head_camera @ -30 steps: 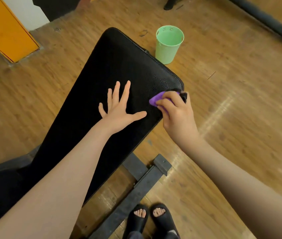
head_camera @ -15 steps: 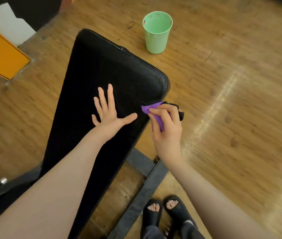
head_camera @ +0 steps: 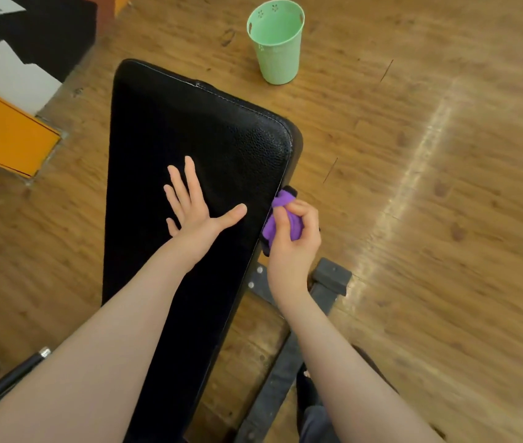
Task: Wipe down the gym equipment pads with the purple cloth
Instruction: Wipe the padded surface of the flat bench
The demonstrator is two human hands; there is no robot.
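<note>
We are bracing the bench pad (head_camera: 190, 129) with our left hand (head_camera: 194, 207), fingers spread flat, while our right hand (head_camera: 292, 238) is pinching the bunched purple cloth (head_camera: 282, 215) against its right edge, risking slipping off.

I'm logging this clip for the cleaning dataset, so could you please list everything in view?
bench pad: one, black, centre, running away from the person
purple cloth: one, purple, bunched against the pad's right edge
bin: one, pale green, upright on the floor beyond the pad
bench frame: one, dark grey metal, under the pad, lower right
bars: two, black with silver tips, bottom left
orange panel: one, orange, left edge
floor: wooden, brown, all round
left hand: one, flat on the pad, fingers spread
right hand: one, gripping the cloth
</note>
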